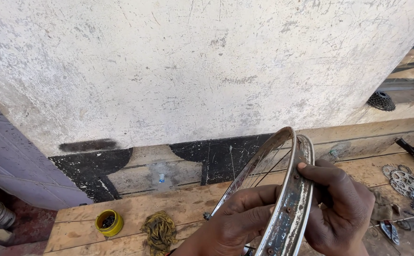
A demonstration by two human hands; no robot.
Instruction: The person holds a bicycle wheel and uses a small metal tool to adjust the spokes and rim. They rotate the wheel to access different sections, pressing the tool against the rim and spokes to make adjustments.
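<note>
Both hands, left hand (235,223) and right hand (337,208), fingers clamped on the upright wheel rim (287,204) over the tabletop (188,204), wall (192,71) close behind.

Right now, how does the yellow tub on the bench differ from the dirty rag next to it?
The yellow tub is round, rigid and bright, with a clear rim; the rag is a crumpled, shapeless heap of dull olive cloth. The tub stands upright and open, holding small dark bits, while the rag holds nothing. The tub lies further from the left hand than the rag. Both rest on the wooden bench, untouched.
</note>
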